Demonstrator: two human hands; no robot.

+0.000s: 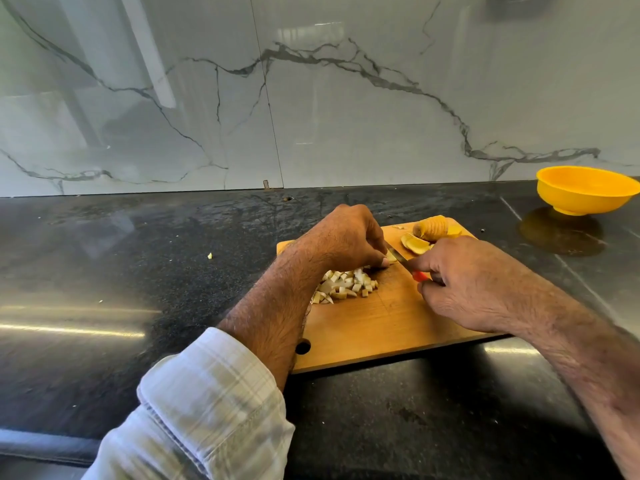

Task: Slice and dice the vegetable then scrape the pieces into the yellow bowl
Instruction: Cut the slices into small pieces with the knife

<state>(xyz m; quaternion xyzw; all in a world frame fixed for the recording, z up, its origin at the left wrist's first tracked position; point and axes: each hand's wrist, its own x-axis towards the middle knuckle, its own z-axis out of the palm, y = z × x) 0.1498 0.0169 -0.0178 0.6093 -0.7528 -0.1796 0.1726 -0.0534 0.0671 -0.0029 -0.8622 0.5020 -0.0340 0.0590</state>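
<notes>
Two hands busy; left hand (346, 239) pinches small pale vegetable piece (391, 256), slippery, light; right hand (464, 282) grips red-handled small knife (407, 263); soft white diced pile (346, 285) under left hand; yellow round plastic bowl (585, 190) far beyond right hand.

Kitchen: dark stone counter (138, 271), marble backsplash (311, 116), cutting board (374, 327).

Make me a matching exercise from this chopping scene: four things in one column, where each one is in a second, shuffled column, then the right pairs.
Things:
1. yellow bowl
2. diced pieces
3. knife
4. sliced vegetable

Places:
A. held in the right hand
B. far right corner of the cutting board
C. on the dark counter, off the board, to the right
D. heaped on the board beside the left hand

Pairs: 1-C, 2-D, 3-A, 4-B
</notes>
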